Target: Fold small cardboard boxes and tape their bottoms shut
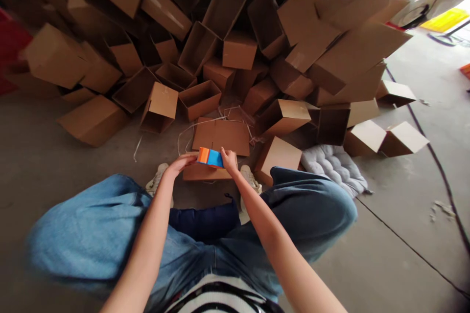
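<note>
Orange-and-blue item [214,158] is held above the near carton [200,174], centre of scene, between the left shoe [157,179] and right shoe [251,179]. Orange at left end, blue at right. Exact type can't be told.

Right hand [230,161]: fingers closed on the blue end, thumb side up. Left hand [182,162]: fingers look nearly straight, laid toward the orange end; whether it is gripped or only touched can't be told.

Handling (judged): item looks like hard plastic, so stiff, light enough for one hand, possibly slick on the smooth faces. Not judged fragile. Best taken by the blue end with thumb opposed to fingers; orange end better steadied than squeezed, as any working edge there can't be made out.

Carton: should be light, stiff along its folds, soft if pressed mid-panel. Best held down by corners or folded edges. Brown panel [223,136] lies just beyond it; whether joined to the carton can't be told. Bare floor [396,210] is seen at right, piled boxes [240,52] at far side, well clear of the hands.
</note>
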`<state>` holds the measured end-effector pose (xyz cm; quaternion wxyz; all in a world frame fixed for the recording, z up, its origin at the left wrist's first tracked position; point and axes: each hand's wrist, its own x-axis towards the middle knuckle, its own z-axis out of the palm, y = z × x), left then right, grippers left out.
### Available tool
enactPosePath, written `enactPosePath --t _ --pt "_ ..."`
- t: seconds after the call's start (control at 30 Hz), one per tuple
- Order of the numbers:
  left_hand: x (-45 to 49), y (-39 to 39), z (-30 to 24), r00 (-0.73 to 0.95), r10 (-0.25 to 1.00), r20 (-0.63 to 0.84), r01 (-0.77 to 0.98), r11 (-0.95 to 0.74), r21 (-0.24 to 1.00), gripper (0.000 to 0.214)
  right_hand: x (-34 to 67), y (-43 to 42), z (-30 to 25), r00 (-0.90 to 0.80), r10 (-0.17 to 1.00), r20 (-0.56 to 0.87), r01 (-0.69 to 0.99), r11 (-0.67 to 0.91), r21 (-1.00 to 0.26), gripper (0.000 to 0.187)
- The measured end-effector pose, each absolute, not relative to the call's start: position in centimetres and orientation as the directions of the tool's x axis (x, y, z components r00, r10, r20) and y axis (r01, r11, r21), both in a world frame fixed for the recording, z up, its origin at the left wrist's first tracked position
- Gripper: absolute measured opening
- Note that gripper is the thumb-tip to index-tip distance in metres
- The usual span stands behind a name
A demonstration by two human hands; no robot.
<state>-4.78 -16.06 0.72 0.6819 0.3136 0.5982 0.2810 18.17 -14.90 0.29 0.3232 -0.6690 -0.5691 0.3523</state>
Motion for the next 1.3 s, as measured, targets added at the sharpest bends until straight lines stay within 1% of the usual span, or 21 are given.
enactPosePath --t 0.1,0.27,0.4,0.5,0.63,0.87,1.07,1.3 --pt "-4.8 -16.1 0.8 0.124 0.761 -0.637 -0.011 0.642 0.766 0.037 18.2 -14.9 0.7 0.115 0.987 -0.113 0.532 -0.157 -0.832 0.052" --pt "-4.7 -16.2 1.2 0.132 0.767 -0.628 -0.023 0.636 0.772 0.033 18.1 -14.9 1.4 0.115 0.984 -0.135 0.528 -0.176 -0.831 0.050" --pt "-4.6 -16.2 1.3 0.149 0.766 -0.625 -0.032 0.635 0.772 0.034 18.2 -15.0 1.5 0.115 0.983 -0.145 0.524 -0.184 -0.831 0.049" --pt "-4.6 -16.1 1.3 0.131 0.764 -0.631 -0.021 0.639 0.769 0.036 18.3 -15.0 1.4 0.110 0.983 -0.145 0.520 -0.181 -0.835 0.049" --pt "-4.5 -16.1 1.3 0.155 0.772 -0.617 -0.021 0.627 0.779 0.038 18.3 -15.0 1.3 0.109 0.985 -0.133 0.516 -0.170 -0.839 0.049" --pt "-4.5 -16.0 1.2 0.113 0.776 -0.620 -0.028 0.627 0.779 0.031 18.4 -15.0 0.9 0.111 0.985 -0.133 0.512 -0.172 -0.841 0.048" --pt "-4.7 -16.1 1.0 0.159 0.769 -0.619 -0.059 0.633 0.772 0.042 18.4 -15.1 0.8 0.118 0.984 -0.134 0.506 -0.176 -0.845 0.048" --pt "-4.7 -16.0 1.0 0.118 0.785 -0.609 -0.056 0.617 0.785 0.046 18.3 -14.9 0.6 0.136 0.979 -0.150 0.496 -0.199 -0.845 0.049"
